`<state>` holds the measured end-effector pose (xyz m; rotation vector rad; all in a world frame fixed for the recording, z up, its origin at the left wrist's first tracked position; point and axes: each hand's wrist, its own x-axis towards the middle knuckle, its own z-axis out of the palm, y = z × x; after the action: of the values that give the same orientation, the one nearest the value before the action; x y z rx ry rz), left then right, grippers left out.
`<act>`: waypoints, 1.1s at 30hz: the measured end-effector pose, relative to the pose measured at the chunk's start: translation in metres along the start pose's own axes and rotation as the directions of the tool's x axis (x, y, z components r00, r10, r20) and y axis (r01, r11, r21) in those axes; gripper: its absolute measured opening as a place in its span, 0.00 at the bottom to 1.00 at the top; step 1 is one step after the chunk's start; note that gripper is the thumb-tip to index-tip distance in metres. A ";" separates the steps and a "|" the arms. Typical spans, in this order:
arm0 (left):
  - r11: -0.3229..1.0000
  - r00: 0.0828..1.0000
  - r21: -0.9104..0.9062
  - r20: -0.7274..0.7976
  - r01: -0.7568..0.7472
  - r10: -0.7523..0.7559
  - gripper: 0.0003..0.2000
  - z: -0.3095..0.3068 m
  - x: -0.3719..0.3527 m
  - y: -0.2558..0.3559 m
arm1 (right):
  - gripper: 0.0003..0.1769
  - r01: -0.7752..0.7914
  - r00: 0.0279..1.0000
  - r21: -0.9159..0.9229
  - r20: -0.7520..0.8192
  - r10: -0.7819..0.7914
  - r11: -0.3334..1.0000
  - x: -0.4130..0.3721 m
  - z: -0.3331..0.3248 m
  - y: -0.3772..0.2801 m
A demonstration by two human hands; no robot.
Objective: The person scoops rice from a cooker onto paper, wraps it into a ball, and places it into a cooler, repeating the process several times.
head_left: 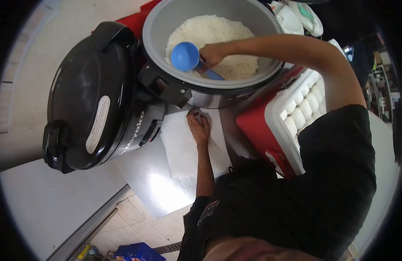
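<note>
A shiny metal table (142, 187) carries white paper (180, 148), a lidded black cooker (88, 91) and an open cooker (209, 100).

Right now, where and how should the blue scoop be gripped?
Probably take the blue scoop behind its round bowl, coming from the picture's right, where the right hand grips: the bowl juts leftward, broad and harder to pinch. The hand hides the grip's exact shape.

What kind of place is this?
Probably a commercial kitchen or food stall: there's a large open cooker of white rice, a closed Miyako cooker beside it, and a red cooler packed with white bundles.
</note>
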<state>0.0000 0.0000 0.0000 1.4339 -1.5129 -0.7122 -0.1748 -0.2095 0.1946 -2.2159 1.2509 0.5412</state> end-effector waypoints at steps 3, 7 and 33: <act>0.995 0.998 0.074 0.023 0.061 -0.063 0.20 0.001 -0.012 -0.001 | 0.26 0.033 0.990 0.063 -0.138 -0.024 0.997 0.000 0.015 -0.007; 0.997 0.998 0.063 0.045 0.048 -0.051 0.32 -0.005 0.004 0.004 | 0.19 0.048 0.901 0.281 -0.426 0.080 0.959 -0.002 -0.022 0.034; 0.925 0.977 0.354 0.104 0.138 -0.186 0.54 0.012 0.014 0.026 | 0.23 -0.070 0.997 -0.094 -0.028 0.068 0.993 -0.104 -0.005 -0.024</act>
<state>-0.0209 -0.0120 0.0206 1.8229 -1.7005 -0.6769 -0.2045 -0.1342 0.2647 -2.2704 1.3442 0.6143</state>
